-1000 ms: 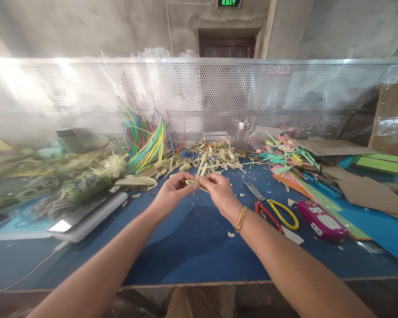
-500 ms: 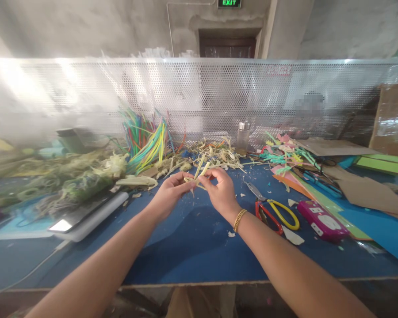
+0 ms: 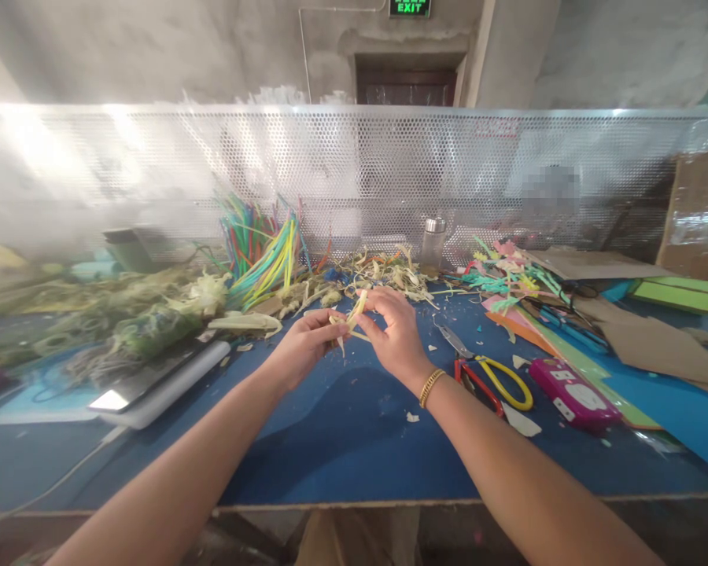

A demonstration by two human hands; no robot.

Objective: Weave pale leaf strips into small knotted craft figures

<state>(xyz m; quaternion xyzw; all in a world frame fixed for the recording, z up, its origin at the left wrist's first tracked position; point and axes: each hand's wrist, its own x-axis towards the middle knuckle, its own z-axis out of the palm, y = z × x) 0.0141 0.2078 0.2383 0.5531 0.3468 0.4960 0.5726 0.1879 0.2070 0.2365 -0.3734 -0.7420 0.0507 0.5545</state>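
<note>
Pale yellow husk strips (image 3: 357,310) cross each other between my two hands, a little above the blue tabletop. My left hand (image 3: 312,338) pinches their left end between thumb and fingers, and a thin tail hangs below it. On the other side, my right hand (image 3: 392,334) has its thumb and fingertips closed on the strips, partly covering them. A gold bracelet (image 3: 430,388) circles my right wrist. Beyond my hands lies a heap of dry husk scraps (image 3: 392,271). Scissors (image 3: 484,377) with one red and one yellow handle rest near my right wrist.
A tablet-like device (image 3: 159,385) with a cable lies left, beside heaped green and cream fibres (image 3: 165,314). Coloured pipe cleaners (image 3: 265,251) and a glass bottle (image 3: 433,242) stand at the back. Right are a magenta box-shaped device (image 3: 575,393), coloured paper (image 3: 666,401) and cardboard (image 3: 661,334).
The upright strip ends, spread apart before, are now gathered closer together under my right fingers. My right fingers have moved slightly up and over them; the left hand has hardly moved.
</note>
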